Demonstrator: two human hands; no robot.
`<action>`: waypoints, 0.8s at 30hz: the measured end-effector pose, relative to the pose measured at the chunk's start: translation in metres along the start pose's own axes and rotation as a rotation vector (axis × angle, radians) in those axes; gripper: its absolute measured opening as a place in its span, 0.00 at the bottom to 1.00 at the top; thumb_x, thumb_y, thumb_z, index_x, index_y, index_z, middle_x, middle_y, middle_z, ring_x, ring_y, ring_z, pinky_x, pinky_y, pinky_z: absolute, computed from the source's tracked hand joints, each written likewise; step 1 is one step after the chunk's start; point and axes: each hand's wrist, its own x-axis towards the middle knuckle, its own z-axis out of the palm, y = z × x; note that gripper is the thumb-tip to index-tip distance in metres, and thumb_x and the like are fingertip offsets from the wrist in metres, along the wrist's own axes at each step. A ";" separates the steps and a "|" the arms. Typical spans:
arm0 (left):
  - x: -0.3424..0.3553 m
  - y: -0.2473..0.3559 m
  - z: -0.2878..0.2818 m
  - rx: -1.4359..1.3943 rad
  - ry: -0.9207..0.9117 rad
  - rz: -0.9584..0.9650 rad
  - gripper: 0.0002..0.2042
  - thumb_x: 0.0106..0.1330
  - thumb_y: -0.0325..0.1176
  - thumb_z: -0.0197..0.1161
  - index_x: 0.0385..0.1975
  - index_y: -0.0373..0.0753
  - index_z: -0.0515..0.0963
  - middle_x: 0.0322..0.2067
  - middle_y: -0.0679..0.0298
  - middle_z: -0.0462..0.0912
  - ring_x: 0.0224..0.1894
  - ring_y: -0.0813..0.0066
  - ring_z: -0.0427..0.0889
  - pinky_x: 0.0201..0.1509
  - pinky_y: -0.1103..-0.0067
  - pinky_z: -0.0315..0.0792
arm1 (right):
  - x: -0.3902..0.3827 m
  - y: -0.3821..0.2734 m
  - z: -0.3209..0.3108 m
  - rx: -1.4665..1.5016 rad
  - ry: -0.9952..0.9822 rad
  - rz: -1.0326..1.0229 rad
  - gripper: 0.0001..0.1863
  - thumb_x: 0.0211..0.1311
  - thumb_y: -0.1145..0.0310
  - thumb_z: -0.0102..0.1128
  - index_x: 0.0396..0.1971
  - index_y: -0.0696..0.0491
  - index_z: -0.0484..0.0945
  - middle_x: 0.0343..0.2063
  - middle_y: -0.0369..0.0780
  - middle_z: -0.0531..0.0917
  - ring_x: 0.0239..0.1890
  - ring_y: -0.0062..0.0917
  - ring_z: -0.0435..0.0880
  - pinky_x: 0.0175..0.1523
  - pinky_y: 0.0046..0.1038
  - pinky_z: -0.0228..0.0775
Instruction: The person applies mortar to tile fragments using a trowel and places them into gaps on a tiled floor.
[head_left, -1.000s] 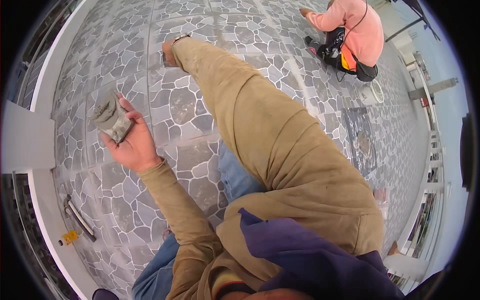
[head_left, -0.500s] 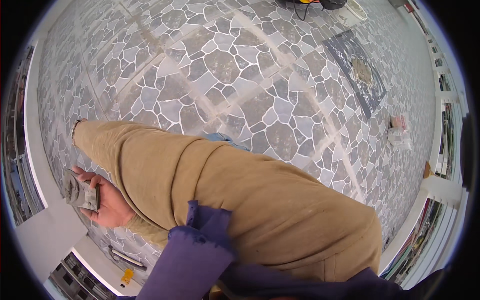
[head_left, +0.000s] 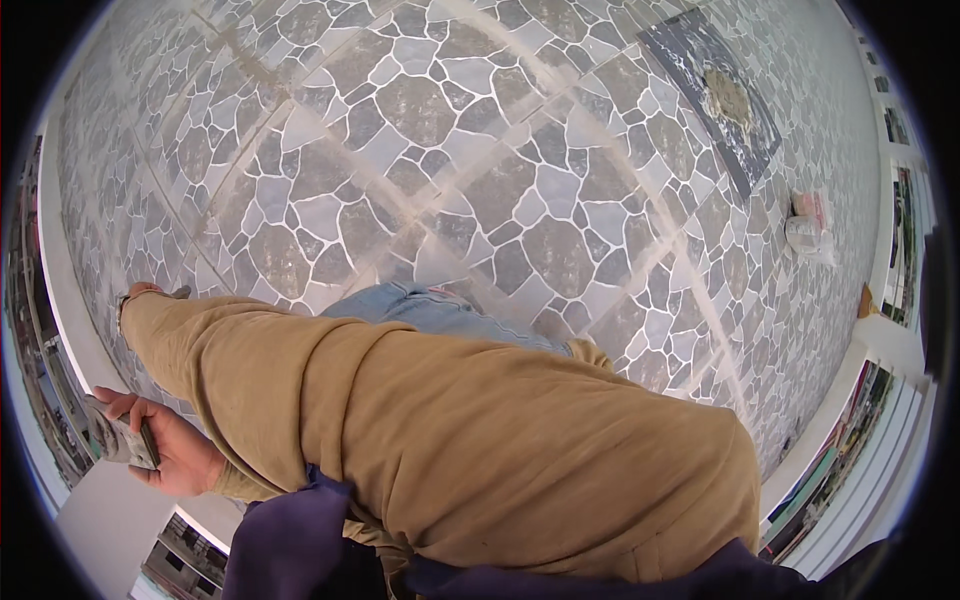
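At the lower left, my left hand (head_left: 175, 450) is closed around a small, flat grey board (head_left: 120, 432) smeared with grey paste, held with its coated face outward. My right forearm, in a tan sleeve, stretches leftward across the lower picture. Its end, my right hand (head_left: 140, 289), is mostly hidden at the cuff and looks curled beside a small grey object (head_left: 181, 292) that I cannot make out. Beneath is a floor (head_left: 420, 110) of grey stone-pattern tiles with white veins and dusty joints. My jeans show behind the sleeve.
A dark sheet (head_left: 668, 58) with a crusted pale patch lies at the upper right. A pale plastic bag (head_left: 807, 237) sits below it. Low white parapets (head_left: 57, 300) with railings run along both sides, and a brown object (head_left: 866, 302) rests by the right one.
The view has swung, taking the crouching co-worker in pink out of frame. My right arm and my left hand with its board now sit lower and farther left in the picture.
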 end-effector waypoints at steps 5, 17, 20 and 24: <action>0.011 0.004 0.016 0.048 0.009 0.015 0.40 0.65 0.37 0.52 0.75 0.31 0.43 0.73 0.45 0.52 0.53 0.58 0.71 0.47 0.73 0.68 | -0.025 0.086 -0.021 -0.043 0.088 0.159 0.23 0.49 0.64 0.67 0.48 0.54 0.84 0.42 0.47 0.87 0.42 0.38 0.87 0.42 0.38 0.79; 0.008 0.036 0.021 0.063 0.096 0.156 0.38 0.66 0.42 0.50 0.74 0.31 0.48 0.70 0.43 0.57 0.52 0.59 0.69 0.47 0.72 0.66 | -0.067 0.264 -0.046 -0.155 0.216 0.507 0.23 0.50 0.64 0.66 0.48 0.54 0.84 0.43 0.48 0.87 0.45 0.39 0.87 0.46 0.39 0.78; 0.021 0.035 0.005 0.098 0.171 0.146 0.38 0.66 0.41 0.50 0.74 0.32 0.48 0.71 0.43 0.55 0.53 0.59 0.68 0.48 0.72 0.65 | -0.067 0.290 -0.047 -0.176 0.232 0.555 0.22 0.51 0.64 0.66 0.48 0.54 0.84 0.44 0.48 0.87 0.45 0.39 0.86 0.47 0.40 0.78; 0.025 0.030 -0.022 0.160 0.188 0.117 0.38 0.64 0.35 0.50 0.75 0.32 0.44 0.73 0.43 0.52 0.54 0.58 0.68 0.49 0.71 0.66 | -0.058 0.300 -0.041 -0.190 0.229 0.575 0.22 0.51 0.64 0.65 0.48 0.53 0.84 0.44 0.49 0.86 0.46 0.40 0.86 0.48 0.40 0.78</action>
